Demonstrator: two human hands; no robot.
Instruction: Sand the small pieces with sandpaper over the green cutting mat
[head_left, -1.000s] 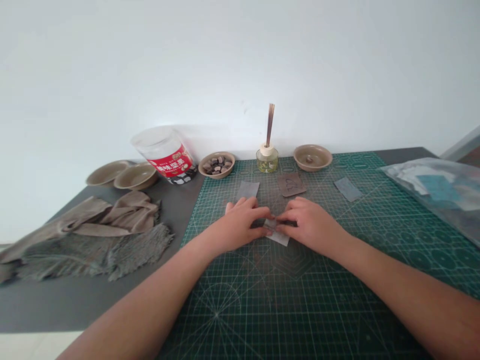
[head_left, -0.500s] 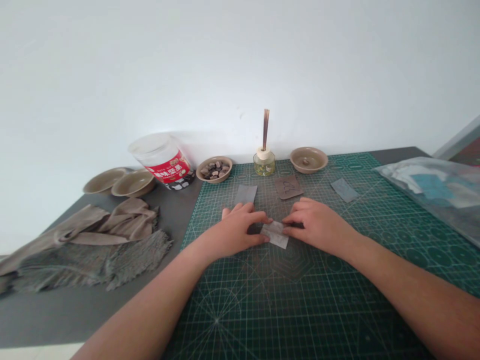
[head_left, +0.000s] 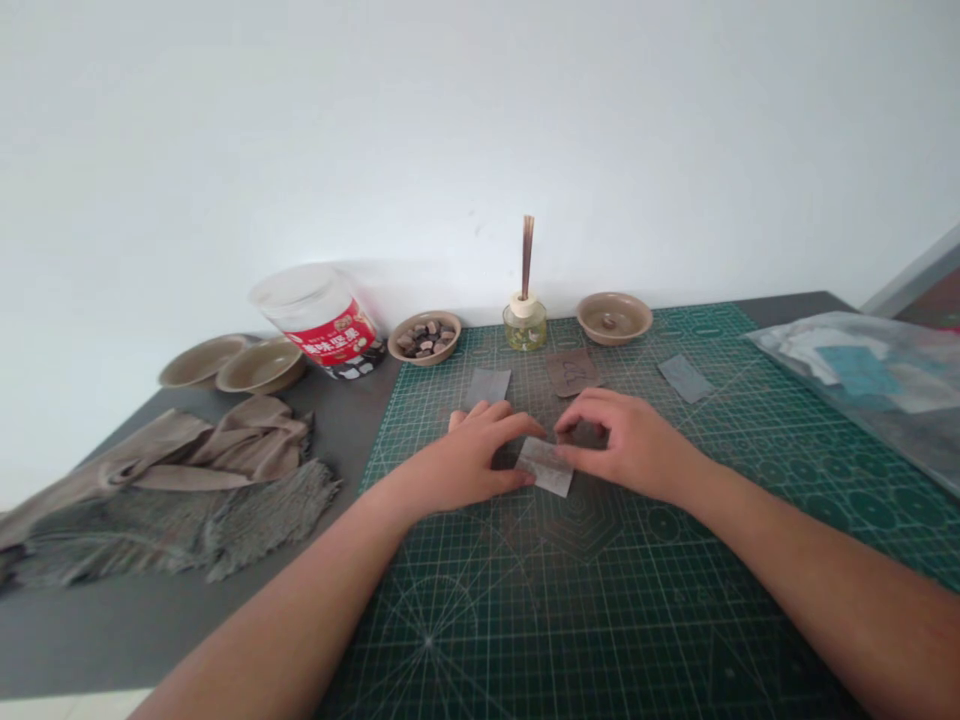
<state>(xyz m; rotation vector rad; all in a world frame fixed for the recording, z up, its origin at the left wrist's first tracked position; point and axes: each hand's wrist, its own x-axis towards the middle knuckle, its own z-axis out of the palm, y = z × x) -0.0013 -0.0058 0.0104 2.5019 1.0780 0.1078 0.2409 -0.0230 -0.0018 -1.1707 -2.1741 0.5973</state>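
Note:
A small, thin light-grey rectangular piece [head_left: 545, 470], paper or cloth, lies over the green cutting mat [head_left: 487, 620] between my hands. My left hand [head_left: 472, 455] has its thumb on the piece's left edge, with the index finger arched to its top corner. On the other side, the thumb of my right hand [head_left: 626, 440] presses on the piece's upper right part, its fingers curled above. Just behind my left hand lies another grey rectangle [head_left: 489, 385]. Farther back is a brown square [head_left: 572, 372] with dark marks, and right of it a blue-grey rectangle [head_left: 685, 378].
Along the wall stand a bowl of stones [head_left: 425, 338], a reed diffuser [head_left: 525, 322] and a bowl with a small item [head_left: 614, 318]. Left are a red-labelled plastic jar [head_left: 334, 335], two bowls [head_left: 261, 368] and a fringed cloth [head_left: 202, 500]. A clear bag [head_left: 862, 370] lies right.
My right hand's fingers have lifted and curled upward, leaving its thumb on the grey piece. The piece shows more of its surface. The whole view has shifted slightly.

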